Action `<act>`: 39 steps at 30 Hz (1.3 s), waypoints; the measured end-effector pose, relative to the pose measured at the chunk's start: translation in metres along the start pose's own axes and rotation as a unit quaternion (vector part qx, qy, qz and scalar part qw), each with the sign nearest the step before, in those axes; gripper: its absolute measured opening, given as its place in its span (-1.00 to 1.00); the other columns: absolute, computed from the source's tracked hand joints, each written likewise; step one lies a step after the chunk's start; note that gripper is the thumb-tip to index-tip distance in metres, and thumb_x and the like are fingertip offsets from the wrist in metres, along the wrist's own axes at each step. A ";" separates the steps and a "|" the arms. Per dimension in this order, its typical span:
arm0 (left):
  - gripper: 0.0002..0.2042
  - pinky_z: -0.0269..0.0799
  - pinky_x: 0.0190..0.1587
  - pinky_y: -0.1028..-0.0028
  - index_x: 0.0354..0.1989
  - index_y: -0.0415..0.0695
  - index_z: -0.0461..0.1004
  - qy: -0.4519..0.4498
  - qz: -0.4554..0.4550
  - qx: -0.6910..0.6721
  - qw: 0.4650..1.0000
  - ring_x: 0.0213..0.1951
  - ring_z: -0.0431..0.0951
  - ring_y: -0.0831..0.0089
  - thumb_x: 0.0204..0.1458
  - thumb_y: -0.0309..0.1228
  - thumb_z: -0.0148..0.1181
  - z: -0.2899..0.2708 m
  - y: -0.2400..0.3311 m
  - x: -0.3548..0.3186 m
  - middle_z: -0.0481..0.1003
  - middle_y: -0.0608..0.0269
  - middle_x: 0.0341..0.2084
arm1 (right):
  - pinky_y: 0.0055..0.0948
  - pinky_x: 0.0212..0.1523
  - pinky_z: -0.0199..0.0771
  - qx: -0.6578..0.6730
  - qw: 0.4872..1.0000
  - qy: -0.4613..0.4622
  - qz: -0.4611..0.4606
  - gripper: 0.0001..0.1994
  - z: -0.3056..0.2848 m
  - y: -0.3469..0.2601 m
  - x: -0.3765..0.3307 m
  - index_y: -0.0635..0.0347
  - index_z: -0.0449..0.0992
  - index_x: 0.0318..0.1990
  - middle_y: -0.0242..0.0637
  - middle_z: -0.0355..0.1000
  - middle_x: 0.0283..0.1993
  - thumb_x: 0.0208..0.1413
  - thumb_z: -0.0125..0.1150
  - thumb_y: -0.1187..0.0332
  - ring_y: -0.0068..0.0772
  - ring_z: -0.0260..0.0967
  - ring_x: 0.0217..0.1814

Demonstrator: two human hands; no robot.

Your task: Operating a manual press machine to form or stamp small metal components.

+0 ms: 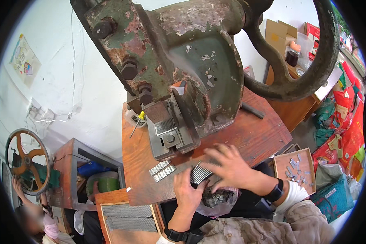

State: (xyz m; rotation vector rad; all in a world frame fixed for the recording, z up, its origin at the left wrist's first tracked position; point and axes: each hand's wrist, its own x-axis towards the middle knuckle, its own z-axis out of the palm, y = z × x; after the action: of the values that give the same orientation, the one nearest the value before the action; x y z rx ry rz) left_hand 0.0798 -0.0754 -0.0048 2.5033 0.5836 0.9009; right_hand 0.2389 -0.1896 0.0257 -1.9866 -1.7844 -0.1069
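Note:
My left hand [188, 192] is closed round a stack of ridged metal strips [200, 174] at the table's front edge. Close above it is my right hand [232, 167], fingers stretched apart and slightly blurred, its thumb near the strips. It seems to hold nothing. Below both hands, a clear plastic bag [227, 206] contains more dark metal pieces [218, 197]. Two flat studded metal strips [162, 171] lie side by side on the wooden table [140, 185], left of my hands. Beyond them stands a worn green hand press [171, 140] with a metal die at its base.
The press's big handwheel [286, 87] curves overhead at right. A yellow-handled screwdriver [138, 122] leans beside the press. Small metal parts lie in a wooden box [276, 162] at right; a tray [128, 232] holds rows of strips. Another person's hand [18, 188] touches a wheel at far left.

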 end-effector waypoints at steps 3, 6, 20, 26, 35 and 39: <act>-0.25 0.38 -0.09 0.26 0.09 -0.24 0.26 0.021 -0.140 -0.084 0.986 -0.17 0.44 0.13 -0.40 -0.42 0.49 0.001 0.013 0.001 0.44 -0.02 -0.25 | 0.18 0.11 0.10 -0.032 0.995 -0.024 -0.087 -0.20 0.008 -0.014 0.011 -0.10 0.35 0.13 -0.20 0.12 0.24 -0.37 0.30 -0.19 0.04 -0.01 0.29; -0.21 0.38 -0.06 0.26 0.14 -0.24 0.20 0.010 -0.184 -0.102 0.977 -0.12 0.43 0.14 -0.38 -0.46 0.47 -0.002 0.011 0.001 0.43 -0.06 -0.19 | 0.20 0.11 0.09 -0.038 0.998 -0.024 -0.039 -0.20 0.000 -0.004 0.010 -0.08 0.35 0.13 -0.22 0.12 0.24 -0.37 0.31 -0.18 0.05 -0.03 0.31; -0.30 0.21 -0.10 0.16 0.02 -0.26 0.33 -0.011 -0.010 0.092 0.996 -0.18 0.36 0.09 -0.35 -0.19 0.44 0.011 0.021 0.012 0.41 0.03 -0.26 | -0.06 0.11 0.20 0.115 0.988 0.087 -0.062 -0.26 0.005 0.023 -0.011 0.04 0.38 0.09 -0.23 0.29 0.08 -0.30 0.28 -0.13 0.01 0.13 0.14; -0.14 0.31 -0.09 0.21 0.20 -0.29 0.14 0.012 -0.055 -0.009 0.998 -0.17 0.37 0.08 -0.38 -0.40 0.45 0.007 0.027 0.010 0.40 0.01 -0.25 | -0.04 0.11 0.15 0.097 0.992 0.066 -0.054 -0.25 0.003 0.016 -0.008 -0.03 0.38 0.09 -0.26 0.22 0.15 -0.36 0.30 -0.14 -0.02 0.10 0.18; 0.12 0.36 0.01 0.32 0.32 -0.35 -0.27 0.062 -0.110 -0.081 0.989 0.00 0.35 0.15 -0.42 -0.56 0.47 0.010 0.015 -0.003 0.11 -0.08 0.09 | 0.15 0.09 0.10 0.005 0.991 -0.014 -0.131 -0.23 0.004 -0.016 0.008 -0.12 0.40 0.08 -0.31 0.20 0.16 -0.44 0.35 -0.13 -0.09 0.07 0.23; 0.10 0.31 0.03 0.25 0.31 -0.34 -0.24 0.050 -0.136 -0.116 0.983 -0.05 0.33 0.04 -0.41 -0.54 0.46 0.005 0.022 0.001 0.09 -0.22 0.08 | 0.20 0.09 0.13 -0.031 0.995 -0.003 -0.094 -0.26 0.000 -0.002 0.010 -0.08 0.42 0.06 -0.38 0.25 0.11 -0.39 0.30 -0.17 -0.08 0.08 0.22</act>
State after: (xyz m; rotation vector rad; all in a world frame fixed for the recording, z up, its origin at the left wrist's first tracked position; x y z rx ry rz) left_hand 0.0889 -0.0945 0.0034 2.1179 0.7830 0.9338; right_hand 0.2388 -0.1803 0.0302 -1.8586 -1.9912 -0.2189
